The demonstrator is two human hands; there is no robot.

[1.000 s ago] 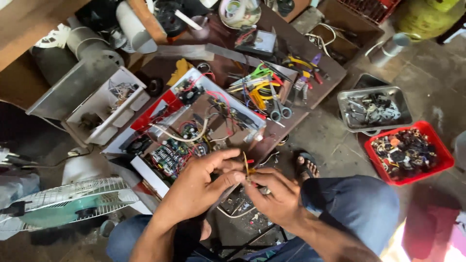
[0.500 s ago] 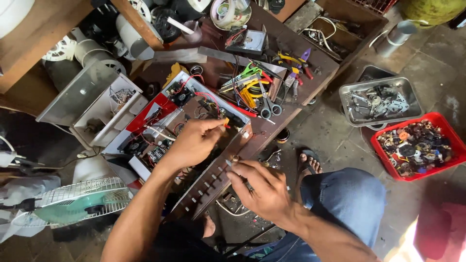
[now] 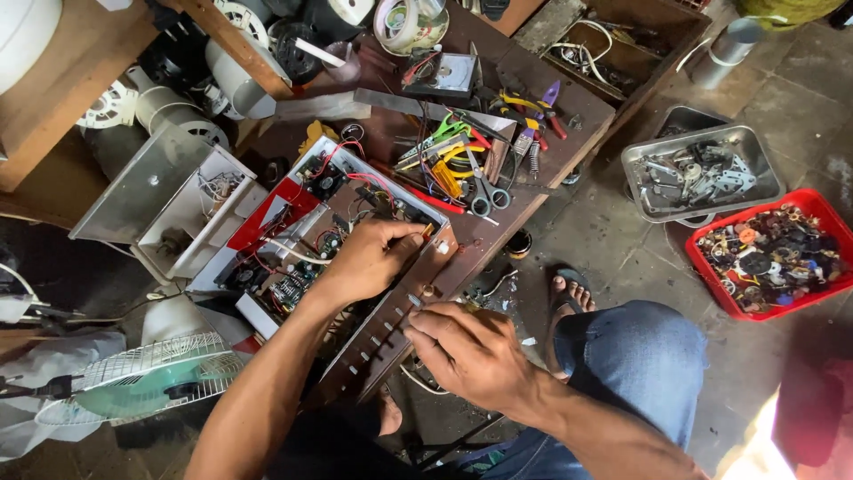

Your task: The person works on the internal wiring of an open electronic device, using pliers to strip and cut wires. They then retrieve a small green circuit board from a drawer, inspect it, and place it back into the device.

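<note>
Left grip [image 3: 369, 258] is closed, pinching a small part at the near edge of the open amplifier chassis [image 3: 302, 236], fingers curled onto its circuit boards. Right grip [image 3: 466, 351] is closed on a thin tool, probably a screwdriver [image 3: 407, 318], tip on the brown front panel [image 3: 386, 333], which runs diagonally from the chassis corner down toward our knees. Our left hand sits nearer the chassis; the panel lies just left of the right hand. Beyond the chassis: tool pile [image 3: 462, 160] on the counter; well right of it, a metal tray [image 3: 702, 173] and a red bin [image 3: 773, 253] of parts.
</note>
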